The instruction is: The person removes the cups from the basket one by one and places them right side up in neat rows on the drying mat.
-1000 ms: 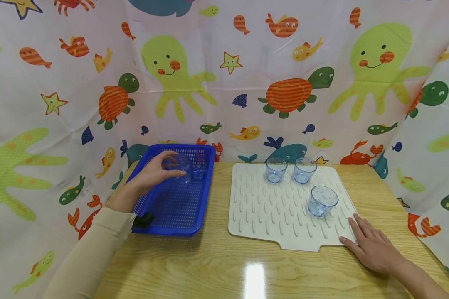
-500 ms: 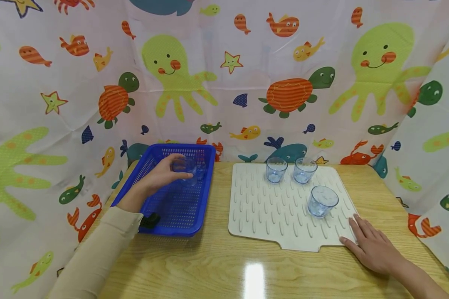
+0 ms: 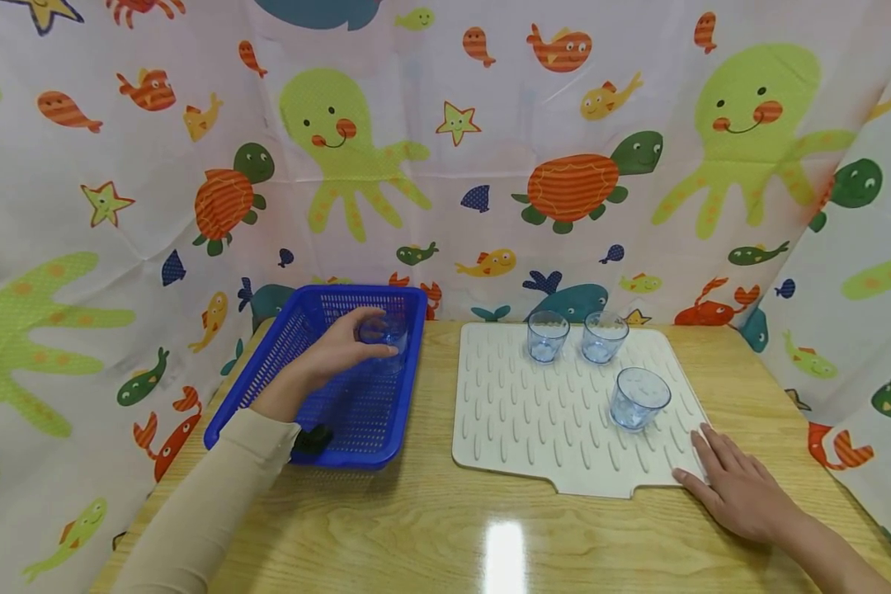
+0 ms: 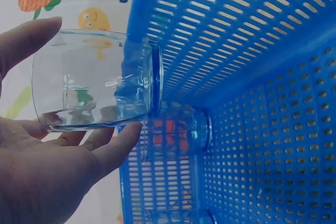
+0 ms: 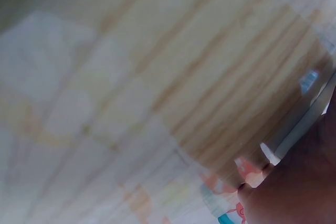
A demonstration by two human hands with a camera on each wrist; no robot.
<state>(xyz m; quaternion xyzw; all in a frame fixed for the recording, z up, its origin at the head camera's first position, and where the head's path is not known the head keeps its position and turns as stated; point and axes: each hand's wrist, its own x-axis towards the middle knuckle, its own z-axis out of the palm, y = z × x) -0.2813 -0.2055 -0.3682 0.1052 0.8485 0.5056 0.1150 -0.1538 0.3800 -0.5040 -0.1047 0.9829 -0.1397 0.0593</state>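
Head view: bright, sharp; white glare marks the table (image 3: pixel 453 520) near 6 o'clock, soft shadow at 7 o'clock. Left wrist view: dimmer. Right wrist view: blurred; right hand (image 5: pixel 302 182) appears dark at 4 o'clock.

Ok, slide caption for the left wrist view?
The left hand holds a clear glass, with two more glasses inside the blue basket.

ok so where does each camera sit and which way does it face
Head: on the head, facing forward and down at basket, mat and table; left hand, right hand and both forearms show.
Left wrist: on that wrist, facing the held glass and into the basket; the left hand shows.
Right wrist: on that wrist, facing the table, blurred; part of the right hand shows lower right.
Head and left wrist share left hand, glass and basket.
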